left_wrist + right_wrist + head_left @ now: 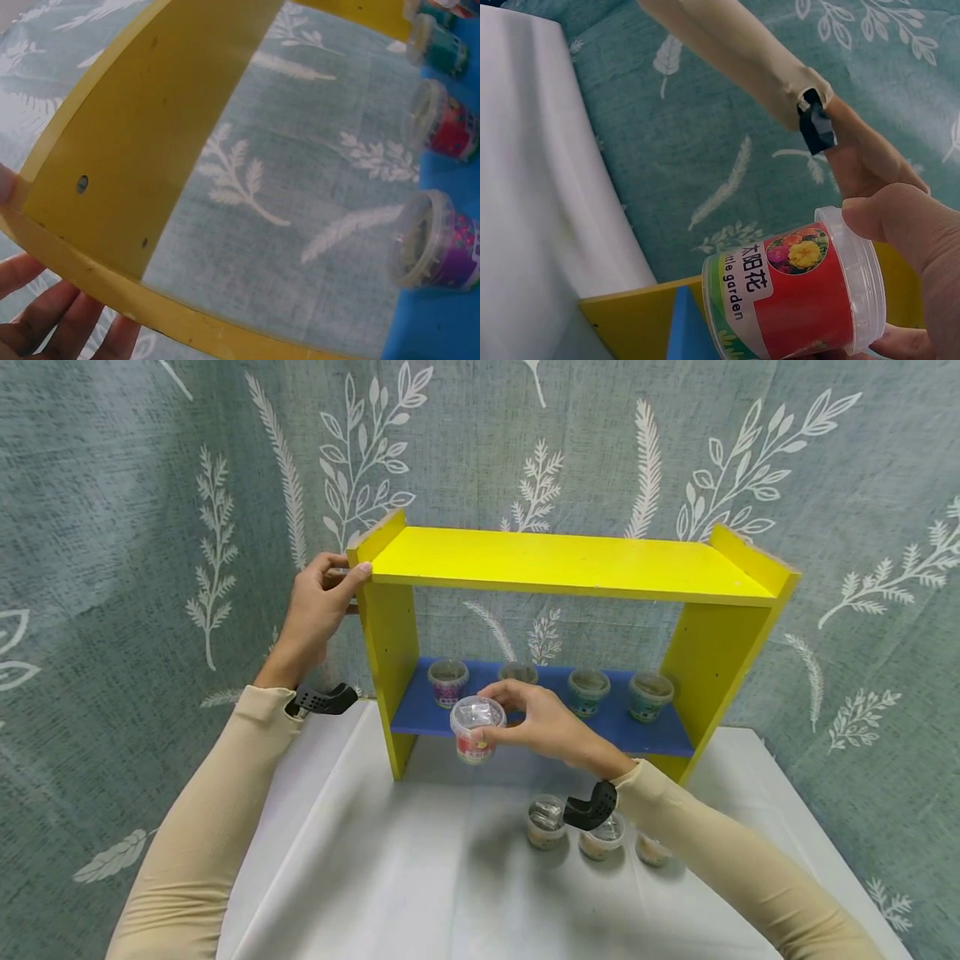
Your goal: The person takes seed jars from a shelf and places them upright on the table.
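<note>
My left hand [318, 602] grips the top left corner of a yellow shelf unit [570, 564], thumb on the top board; its fingers [52, 315] show under the yellow edge [112, 285] in the left wrist view. My right hand [536, 722] holds a small clear-lidded cup with a red flower label [476, 730] [799, 296] just in front of the blue lower shelf [600, 727]. Several similar cups [447, 682] [442, 240] stand in a row on that blue shelf.
Three more small cups [546, 822] stand on the white table [375, 877] near my right wrist. A grey-green leaf-patterned curtain [112, 527] hangs behind the shelf. The yellow top board carries nothing.
</note>
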Available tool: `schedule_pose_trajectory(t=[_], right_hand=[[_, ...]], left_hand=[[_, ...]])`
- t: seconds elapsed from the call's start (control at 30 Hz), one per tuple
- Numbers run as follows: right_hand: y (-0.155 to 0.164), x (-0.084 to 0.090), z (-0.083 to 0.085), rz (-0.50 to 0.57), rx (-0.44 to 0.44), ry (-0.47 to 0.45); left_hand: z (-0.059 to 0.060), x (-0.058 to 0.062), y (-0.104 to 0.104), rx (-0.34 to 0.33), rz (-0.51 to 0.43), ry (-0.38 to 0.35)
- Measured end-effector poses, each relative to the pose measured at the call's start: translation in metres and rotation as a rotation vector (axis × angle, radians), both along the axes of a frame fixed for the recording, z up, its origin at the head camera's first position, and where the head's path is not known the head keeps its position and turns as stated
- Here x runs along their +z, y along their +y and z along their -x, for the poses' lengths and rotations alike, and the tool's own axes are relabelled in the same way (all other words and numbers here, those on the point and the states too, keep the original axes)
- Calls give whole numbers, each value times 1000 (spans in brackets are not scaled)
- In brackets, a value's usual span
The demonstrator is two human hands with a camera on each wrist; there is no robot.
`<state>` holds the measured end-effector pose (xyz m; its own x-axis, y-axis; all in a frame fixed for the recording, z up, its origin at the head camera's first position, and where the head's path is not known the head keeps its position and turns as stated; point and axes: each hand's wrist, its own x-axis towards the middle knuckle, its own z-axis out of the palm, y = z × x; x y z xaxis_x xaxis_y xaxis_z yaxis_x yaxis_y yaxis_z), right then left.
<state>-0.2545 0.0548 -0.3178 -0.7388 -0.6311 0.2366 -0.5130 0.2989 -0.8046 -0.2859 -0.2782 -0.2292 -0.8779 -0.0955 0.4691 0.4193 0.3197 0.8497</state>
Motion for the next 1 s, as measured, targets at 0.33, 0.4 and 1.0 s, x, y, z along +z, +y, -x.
schedule_pose_trajectory(t=[0.33,0.4,1.0], right_hand=[[-3,-21,1,11,14,-46],[-3,-26,2,11,12,-53],[-3,-66,8,-22,3,-116]], left_hand=[[0,0,1,8,2,-9],[0,-1,1,9,2,-10],[1,1,1,7,-20,-6]])
